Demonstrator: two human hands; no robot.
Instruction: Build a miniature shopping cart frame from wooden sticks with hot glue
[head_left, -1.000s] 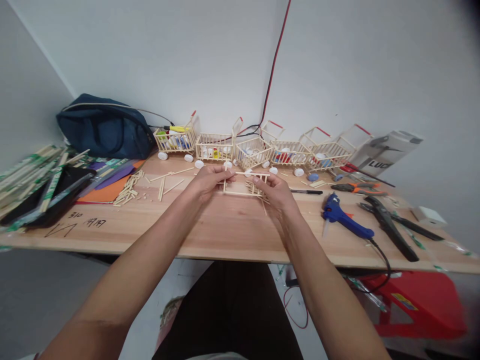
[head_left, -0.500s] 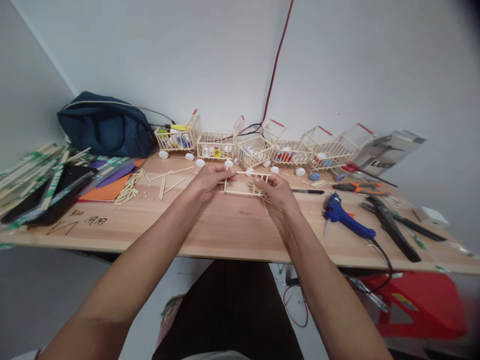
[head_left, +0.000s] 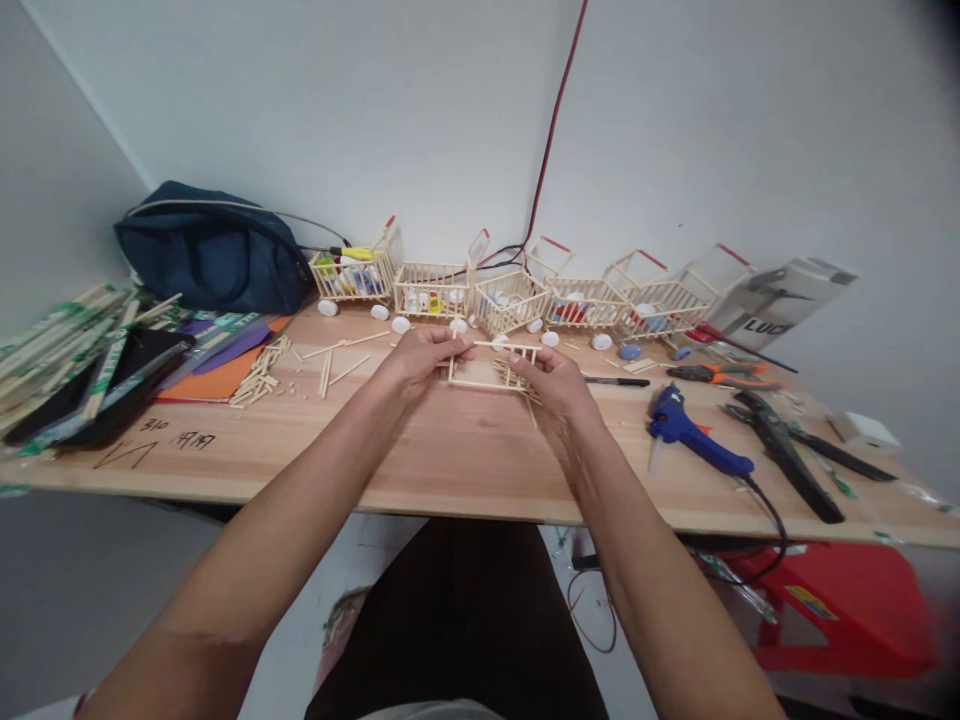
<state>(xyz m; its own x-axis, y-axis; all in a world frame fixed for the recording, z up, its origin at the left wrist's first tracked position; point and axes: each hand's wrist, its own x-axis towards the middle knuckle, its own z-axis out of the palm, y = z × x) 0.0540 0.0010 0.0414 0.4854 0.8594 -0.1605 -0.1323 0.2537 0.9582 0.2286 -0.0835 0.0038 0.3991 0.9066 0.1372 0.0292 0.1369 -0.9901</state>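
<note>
Between my two hands is a small rectangular frame of thin wooden sticks (head_left: 484,386), held just above the table. My left hand (head_left: 421,362) pinches its left end, thumb and fingertips closed at the upright stick there. At the other end my right hand (head_left: 559,382) grips the frame where several short crossbars sit close together. A few loose sticks seem to lie under that end, partly hidden by my right fingers. Behind the frame stand several little stick-built shopping carts (head_left: 435,290) with white wheels and red-tipped handles.
Left on the wooden table (head_left: 450,470) are short cut sticks (head_left: 261,375), orange paper (head_left: 196,388), bundled sticks (head_left: 56,345) and a dark blue bag (head_left: 214,250). To the right lie a blue glue gun (head_left: 697,432), a black pen (head_left: 619,381), orange-handled pliers (head_left: 720,375) and a black cutter (head_left: 787,460).
Both hands keep their hold on the stick frame in almost the same place. Only a very slight shift of the whole view shows.
</note>
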